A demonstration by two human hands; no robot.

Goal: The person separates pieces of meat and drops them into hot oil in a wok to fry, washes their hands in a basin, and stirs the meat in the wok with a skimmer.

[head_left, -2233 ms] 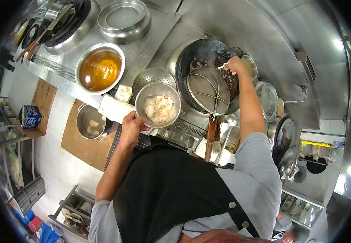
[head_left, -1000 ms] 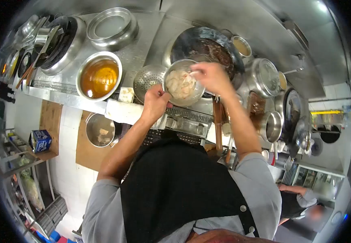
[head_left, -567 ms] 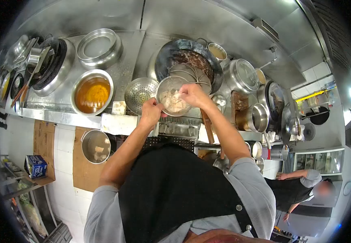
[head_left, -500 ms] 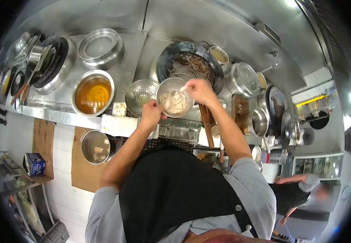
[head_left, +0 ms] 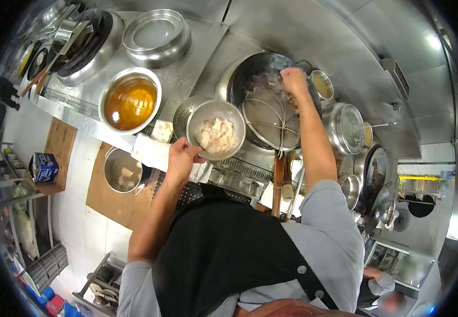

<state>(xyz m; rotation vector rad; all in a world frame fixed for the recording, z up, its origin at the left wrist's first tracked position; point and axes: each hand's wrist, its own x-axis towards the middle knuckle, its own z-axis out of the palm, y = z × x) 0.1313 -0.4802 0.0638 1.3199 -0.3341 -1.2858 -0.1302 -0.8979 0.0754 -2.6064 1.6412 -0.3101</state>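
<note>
The food (head_left: 216,136) is creamy white with orange-pink flecks, its bowl (head_left: 196,115) silvery grey, the wok (head_left: 244,71) sooty black. The liquid (head_left: 132,103) is amber, its basin (head_left: 104,103) silver, the desk (head_left: 186,74) grey. The apron (head_left: 223,248) is black, the shirt (head_left: 330,216) grey, the cardboard (head_left: 105,203) tan, the box (head_left: 45,167) blue-and-white.

Blue box (head_left: 45,167), left | metal pot (head_left: 112,161) on floor cardboard (head_left: 101,196) | amber-liquid basin (head_left: 102,100) on counter (head_left: 185,68) | co-worker (head_left: 383,285), lower right

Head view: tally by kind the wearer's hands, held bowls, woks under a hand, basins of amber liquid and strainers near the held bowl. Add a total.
Left hand and right hand: 2
Held bowl: 1
Wok: 1
Basin of amber liquid: 1
Perforated strainer and wire-ribbed strainer: 2
Total: 7
</note>
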